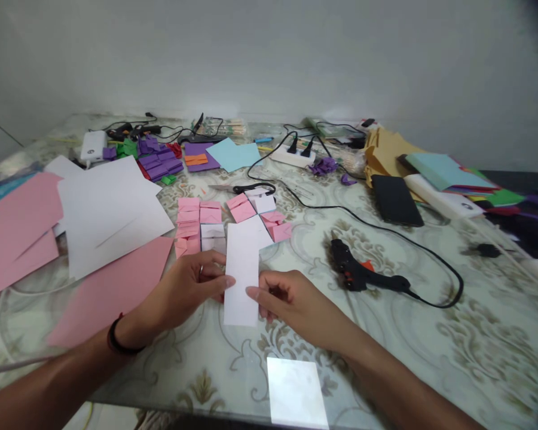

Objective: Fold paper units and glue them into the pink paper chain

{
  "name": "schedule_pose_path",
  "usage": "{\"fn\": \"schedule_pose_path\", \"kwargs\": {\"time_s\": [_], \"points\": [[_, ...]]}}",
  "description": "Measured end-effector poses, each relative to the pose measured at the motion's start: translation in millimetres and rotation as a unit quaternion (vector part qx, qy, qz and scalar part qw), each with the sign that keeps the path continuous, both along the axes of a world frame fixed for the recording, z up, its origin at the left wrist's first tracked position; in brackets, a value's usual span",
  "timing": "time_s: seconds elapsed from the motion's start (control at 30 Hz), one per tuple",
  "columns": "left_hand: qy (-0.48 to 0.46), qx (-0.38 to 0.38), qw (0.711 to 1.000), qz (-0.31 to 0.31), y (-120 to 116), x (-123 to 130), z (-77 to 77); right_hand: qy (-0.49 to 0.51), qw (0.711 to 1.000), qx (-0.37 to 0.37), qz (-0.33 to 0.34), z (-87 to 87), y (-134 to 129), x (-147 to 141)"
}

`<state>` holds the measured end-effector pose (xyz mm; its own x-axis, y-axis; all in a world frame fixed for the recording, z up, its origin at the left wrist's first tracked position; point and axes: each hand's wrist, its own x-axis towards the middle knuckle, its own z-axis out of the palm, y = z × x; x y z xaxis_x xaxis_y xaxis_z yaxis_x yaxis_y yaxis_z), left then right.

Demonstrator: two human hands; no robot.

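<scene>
A narrow white paper strip [242, 275] stands roughly upright between my hands near the middle of the view. My left hand [192, 283] pinches its left edge with the thumb in front. On the right edge, lower down, my right hand [287, 298] grips the same strip, its other fingers curled behind. Just beyond the strip lie folded pink pieces [188, 221] and a folded white piece [213, 237]. More folded pink pieces [277, 226] sit to the right, partly hidden by the strip's top.
A black glue gun [363, 272] lies at right, its cable curving around it. Scissors [251, 189] are behind the folded pieces. White sheets [112, 215] and pink sheets [112, 286] spread left. A power strip [292, 156], black phone-like object [397, 200] and coloured papers lie farther back.
</scene>
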<state>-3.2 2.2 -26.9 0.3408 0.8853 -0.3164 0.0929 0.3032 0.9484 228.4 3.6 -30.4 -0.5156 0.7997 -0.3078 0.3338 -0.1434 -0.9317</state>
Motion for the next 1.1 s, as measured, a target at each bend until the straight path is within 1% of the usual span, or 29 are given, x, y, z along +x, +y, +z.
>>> {"fn": "schedule_pose_path", "kwargs": {"time_s": [0.13,0.2,0.37,0.47,0.6,0.7,0.8,0.87,1.0,1.1], "points": [[-0.004,-0.022,0.999,-0.033,-1.6,0.7,0.9,0.005,1.000,0.013,-0.021,-1.4,-0.2,0.1],[0.004,-0.011,1.000,-0.026,-2.0,0.1,0.7,0.010,1.000,0.011,-0.022,-2.1,-0.3,0.2],[0.004,0.019,1.000,-0.015,-0.8,-2.0,-2.0,-0.006,1.000,0.004,0.007,-1.1,-1.3,0.2],[-0.010,0.018,1.000,-0.019,0.3,-1.7,-2.1,-0.036,0.999,0.027,0.000,1.3,-0.9,0.0],[-0.008,0.011,1.000,-0.010,2.1,-1.6,-0.2,-0.059,0.997,0.055,0.015,4.0,0.6,-0.5],[-0.014,-0.003,1.000,0.008,2.4,-2.0,0.0,-0.026,0.998,0.065,-0.010,4.2,1.2,-0.8],[-0.029,-0.024,0.999,-0.010,0.5,-1.4,0.7,0.045,0.996,0.045,-0.061,4.6,2.0,-0.2],[-0.029,-0.028,0.999,-0.023,-0.6,-0.4,2.9,0.083,0.993,0.034,-0.080,5.7,2.7,0.9],[-0.023,0.007,1.000,-0.001,0.4,1.0,8.9,0.105,0.990,0.034,-0.085,7.9,3.5,2.3],[-0.017,0.008,1.000,0.003,0.9,2.5,9.1,0.117,0.989,0.031,-0.088,7.4,3.4,0.4]]}}
